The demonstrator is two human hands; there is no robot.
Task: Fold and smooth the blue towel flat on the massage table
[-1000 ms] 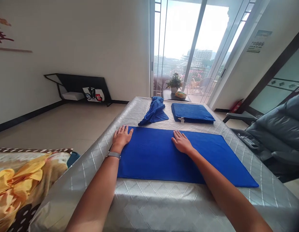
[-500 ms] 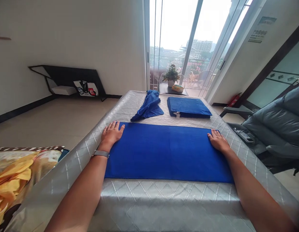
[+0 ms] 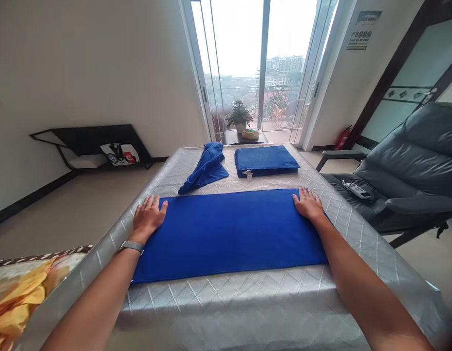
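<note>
A blue towel [image 3: 226,234] lies spread flat across the near part of a table with a silvery quilted cover [image 3: 226,297]. My left hand [image 3: 149,214] rests palm down on the towel's far left corner, fingers stretched out. On the far right corner lies my right hand [image 3: 308,203], flat with its fingers extended. Beyond the towel, a crumpled blue cloth [image 3: 206,168] sits toward the left. To its right is a neat stack of folded blue towels [image 3: 266,161], with a white tag on its near edge.
A dark padded armchair [image 3: 412,165] stands at the right, a white power strip [image 3: 357,189] on its seat. Past the table's far end, a small stand holds a potted plant [image 3: 239,117] and a tissue pack [image 3: 250,134]. Yellow fabric [image 3: 21,302] lies at lower left.
The view has turned slightly, so the whole scene sits further left in the picture. Both hands stay flat on the towel's far corners.
</note>
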